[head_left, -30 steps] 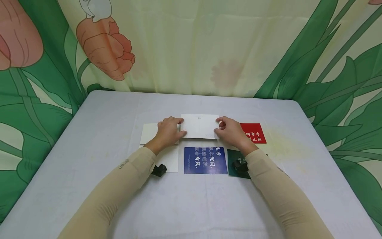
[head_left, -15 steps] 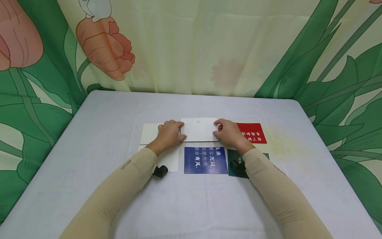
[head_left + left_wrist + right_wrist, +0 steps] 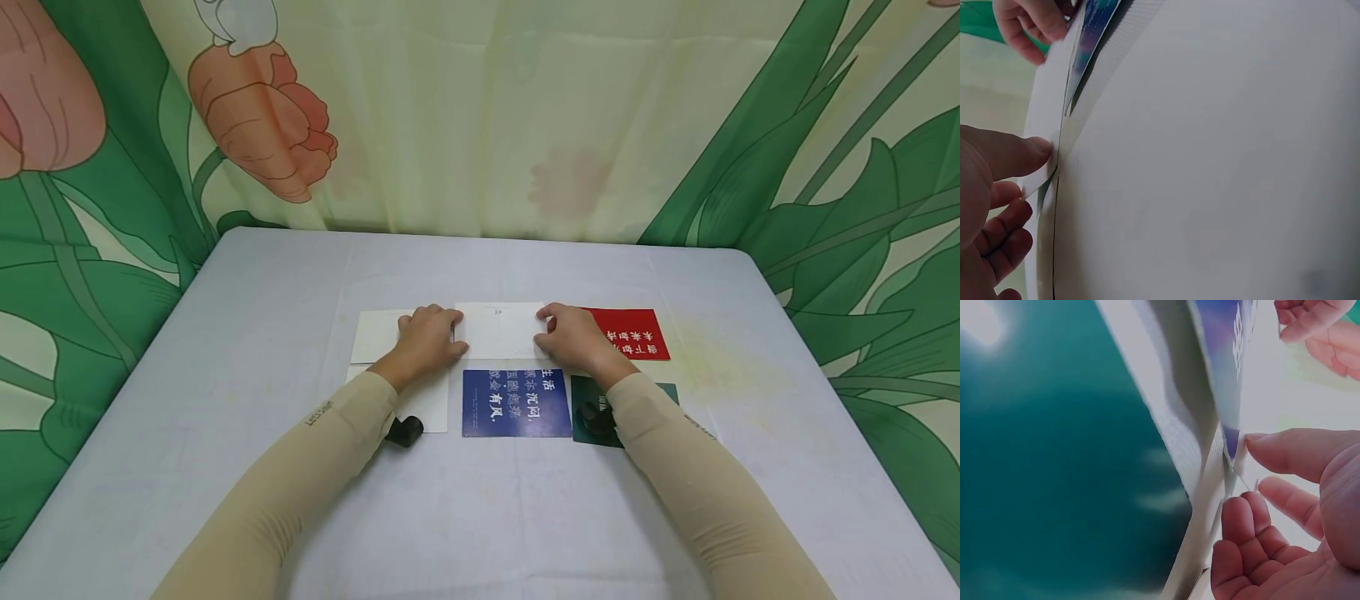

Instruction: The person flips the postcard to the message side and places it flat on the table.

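The left hand (image 3: 424,337) and right hand (image 3: 576,337) pinch the white card (image 3: 498,332) at opposite edges; they should move evenly, clear of the blue printed card (image 3: 517,403) on their near side.

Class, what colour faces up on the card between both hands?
The card shows white with tiny dark print; best in head view.

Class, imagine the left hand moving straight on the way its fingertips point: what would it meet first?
The left hand would first meet the middle white card, whose near edge it pinches. Across that card, the right hand probably comes next, though exact heights are unclear.
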Tool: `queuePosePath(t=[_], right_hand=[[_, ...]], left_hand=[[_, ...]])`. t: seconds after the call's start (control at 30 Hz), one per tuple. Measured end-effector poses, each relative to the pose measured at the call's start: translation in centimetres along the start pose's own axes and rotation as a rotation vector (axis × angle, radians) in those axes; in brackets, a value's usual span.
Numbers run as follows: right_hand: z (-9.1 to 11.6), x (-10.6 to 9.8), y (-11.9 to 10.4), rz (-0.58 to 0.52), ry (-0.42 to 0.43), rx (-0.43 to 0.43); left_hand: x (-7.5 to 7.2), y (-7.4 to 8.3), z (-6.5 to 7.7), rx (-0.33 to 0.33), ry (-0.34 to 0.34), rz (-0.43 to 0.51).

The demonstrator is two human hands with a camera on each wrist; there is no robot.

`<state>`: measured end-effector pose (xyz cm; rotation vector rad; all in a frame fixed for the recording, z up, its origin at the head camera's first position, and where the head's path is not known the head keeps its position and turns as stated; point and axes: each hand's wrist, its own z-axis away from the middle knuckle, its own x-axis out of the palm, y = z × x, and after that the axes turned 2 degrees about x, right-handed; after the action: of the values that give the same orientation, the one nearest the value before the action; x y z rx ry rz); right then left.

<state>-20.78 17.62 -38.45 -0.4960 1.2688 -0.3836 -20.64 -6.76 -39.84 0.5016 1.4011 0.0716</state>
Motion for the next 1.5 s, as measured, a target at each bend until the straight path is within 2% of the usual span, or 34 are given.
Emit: queuePosePath(t=[0.43,0.77,0.97,1.33,1.5], right_hand=[[-0.24,0.16,-0.25,0.016,-0.029,0.034],[-0.12,0.28,-0.61,0.039,-0.027,0.025],[-0.15,0.4,-0.81,0.03,-0.021,-0.007],[-0.23,0.66,-0.84,0.065,-0.015,-0.01],[-0.01,0.6,-0.81,0.064,-0.032,-0.003]], left_hand=[[-0.15,0.01,-0.13,-0.014,-0.018,0.012],[0.0,-0.13,-0.15,0.033,-0.022,0.03],[0.07,-0.2,-0.19,0.039,-0.033,0.032],[-0.09,-0.27,-0.17,0.023,-0.038,0.055],[0.15,-0.18,0.2,0.038,-0.024,0.031]])
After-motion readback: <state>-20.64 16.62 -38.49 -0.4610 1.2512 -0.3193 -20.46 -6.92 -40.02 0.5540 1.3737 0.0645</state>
